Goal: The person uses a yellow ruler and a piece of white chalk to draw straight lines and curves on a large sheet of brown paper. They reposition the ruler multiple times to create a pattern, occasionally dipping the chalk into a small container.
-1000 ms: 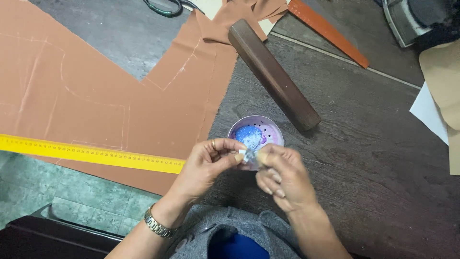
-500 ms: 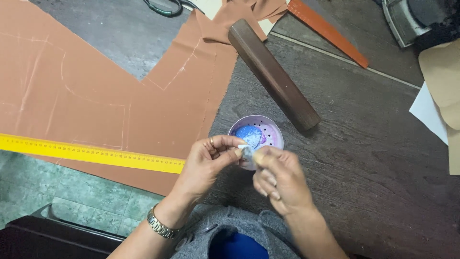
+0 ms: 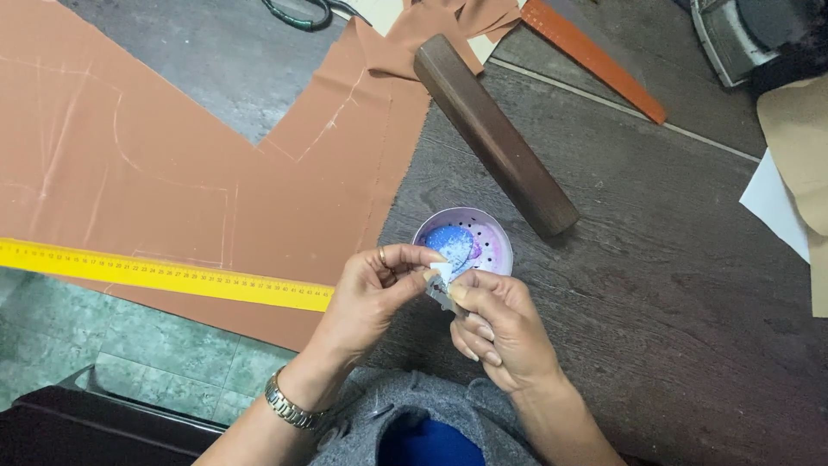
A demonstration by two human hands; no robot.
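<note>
On the dark wooden worktop (image 3: 673, 285), near its front edge, sits a small round perforated dish (image 3: 492, 237) holding blue chalk (image 3: 448, 243). Left hand (image 3: 375, 293) and right hand (image 3: 500, 328) together pinch a small white piece (image 3: 442, 273), perhaps chalk.

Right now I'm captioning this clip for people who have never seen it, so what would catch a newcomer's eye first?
The big sheet of brown fabric marked with pale chalk lines fills the left side, with a bright yellow ruler lying across its lower edge. Low in the middle, the left hand and right hand pinch a small white piece over a round perforated dish stained blue and purple. A dark wooden bar lies diagonally above them.
</note>
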